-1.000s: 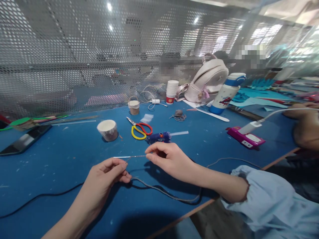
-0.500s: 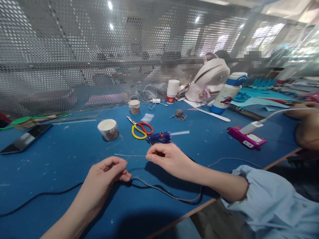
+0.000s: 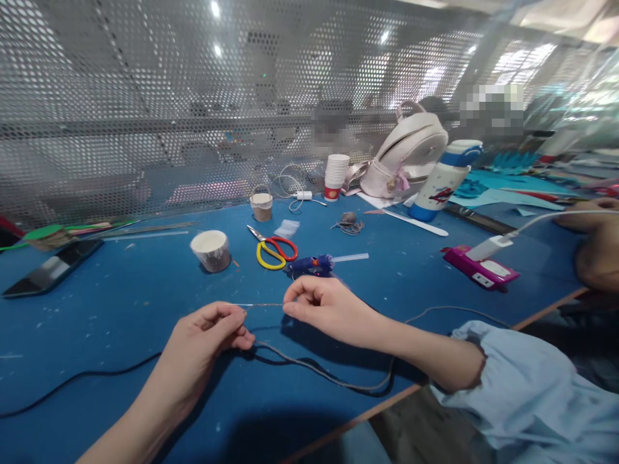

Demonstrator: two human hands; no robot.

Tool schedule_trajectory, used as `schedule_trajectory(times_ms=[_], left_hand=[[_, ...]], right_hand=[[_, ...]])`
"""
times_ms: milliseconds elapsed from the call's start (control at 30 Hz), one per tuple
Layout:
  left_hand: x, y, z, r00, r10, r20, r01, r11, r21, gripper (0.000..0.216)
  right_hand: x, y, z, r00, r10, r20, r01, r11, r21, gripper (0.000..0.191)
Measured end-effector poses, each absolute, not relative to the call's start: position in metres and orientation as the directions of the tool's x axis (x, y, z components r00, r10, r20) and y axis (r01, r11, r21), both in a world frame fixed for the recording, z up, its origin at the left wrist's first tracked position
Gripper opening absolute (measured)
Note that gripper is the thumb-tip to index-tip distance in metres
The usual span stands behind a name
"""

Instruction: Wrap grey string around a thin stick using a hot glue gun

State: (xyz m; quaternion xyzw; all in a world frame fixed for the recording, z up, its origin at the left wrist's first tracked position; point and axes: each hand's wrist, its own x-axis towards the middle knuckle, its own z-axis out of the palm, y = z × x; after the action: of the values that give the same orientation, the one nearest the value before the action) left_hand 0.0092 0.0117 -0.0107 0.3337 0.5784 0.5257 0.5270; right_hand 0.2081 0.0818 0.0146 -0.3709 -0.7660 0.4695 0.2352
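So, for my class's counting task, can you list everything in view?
table: 1, blue, below
mesh screen: 1, grey, back
phone: 1, dark, left
tubs: 2, whitish, left of centre
scissors: 1, red-yellow, centre
glue gun: 1, blue, centre
cup stack: 1, white-red, back
charger cable: 1, white, back
yarn: 1, grey, centre
backpack: 1, pale, back right
bottle: 1, white-blue, right
flat stick: 1, white, right
power strip: 1, magenta, right
paper: several, turquoise, right
cord: 1, black, front
string: some, grey, front
thin strand: 1, greyish, front centre
co-worker's arm: 1, bare, right edge
other oddments: too unclear
sleeve: 1, light-blue, lower right
left hand: 1, bare, front left
right hand: 1, bare, front centre
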Motion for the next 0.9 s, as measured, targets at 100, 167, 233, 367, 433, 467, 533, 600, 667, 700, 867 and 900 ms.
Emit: schedule_trajectory(times_ms=[100,167,233,367,433,467,533,600,667,700,867,900], left_hand=[[0.0088,0.0119,-0.0110,-0.218,0.941,-0.259,-0.177,0.223,0.959,0.024],[0.0090,0.0122,-0.0103,-0.217,0.942,-0.257,-0.176,0.221,0.959,0.024],[0.0095,0.0125,-0.0093,-0.216,0.942,-0.256,-0.173,0.221,0.960,0.025],[0.0104,0.0122,-0.0081,-0.221,0.940,-0.260,-0.168,0.226,0.959,0.024],[0.0104,0.0120,-0.0083,-0.222,0.941,-0.255,-0.165,0.222,0.961,0.024],[0.0103,0.0120,-0.0085,-0.222,0.942,-0.253,-0.162,0.220,0.962,0.024],[0.0101,0.0122,-0.0090,-0.223,0.942,-0.250,-0.160,0.218,0.963,0.024],[0.0100,0.0124,-0.0092,-0.225,0.941,-0.251,-0.159,0.219,0.963,0.024],[0.0100,0.0125,-0.0092,-0.222,0.941,-0.256,-0.158,0.224,0.962,0.024],[0.0100,0.0125,-0.0090,-0.222,0.940,-0.258,-0.157,0.227,0.961,0.024],[0.0108,0.0129,-0.0081,-0.220,0.941,-0.259,-0.156,0.228,0.961,0.023],[0.0110,0.0130,-0.0078,-0.222,0.940,-0.259,-0.158,0.227,0.961,0.023]], right_hand=[[0.2082,0.0830,0.0125,-0.612,0.791,0.009,0.341,0.274,-0.899,0.014],[0.2083,0.0832,0.0121,-0.616,0.788,0.010,0.342,0.278,-0.898,0.015],[0.2087,0.0831,0.0126,-0.624,0.782,0.001,0.343,0.275,-0.898,0.016],[0.2095,0.0831,0.0137,-0.646,0.762,-0.029,0.350,0.262,-0.900,0.017],[0.2097,0.0836,0.0134,-0.662,0.749,-0.035,0.343,0.261,-0.903,0.017],[0.2099,0.0838,0.0131,-0.671,0.741,-0.034,0.337,0.264,-0.904,0.017],[0.2101,0.0840,0.0125,-0.687,0.726,-0.027,0.330,0.278,-0.902,0.019],[0.2103,0.0840,0.0122,-0.698,0.715,-0.024,0.326,0.288,-0.901,0.022],[0.2103,0.0839,0.0122,-0.703,0.710,-0.034,0.327,0.280,-0.903,0.023],[0.2101,0.0840,0.0122,-0.702,0.711,-0.043,0.330,0.271,-0.904,0.023],[0.2089,0.0851,0.0104,-0.697,0.714,-0.070,0.345,0.248,-0.905,0.023],[0.2088,0.0853,0.0097,-0.694,0.716,-0.068,0.344,0.248,-0.906,0.023]])
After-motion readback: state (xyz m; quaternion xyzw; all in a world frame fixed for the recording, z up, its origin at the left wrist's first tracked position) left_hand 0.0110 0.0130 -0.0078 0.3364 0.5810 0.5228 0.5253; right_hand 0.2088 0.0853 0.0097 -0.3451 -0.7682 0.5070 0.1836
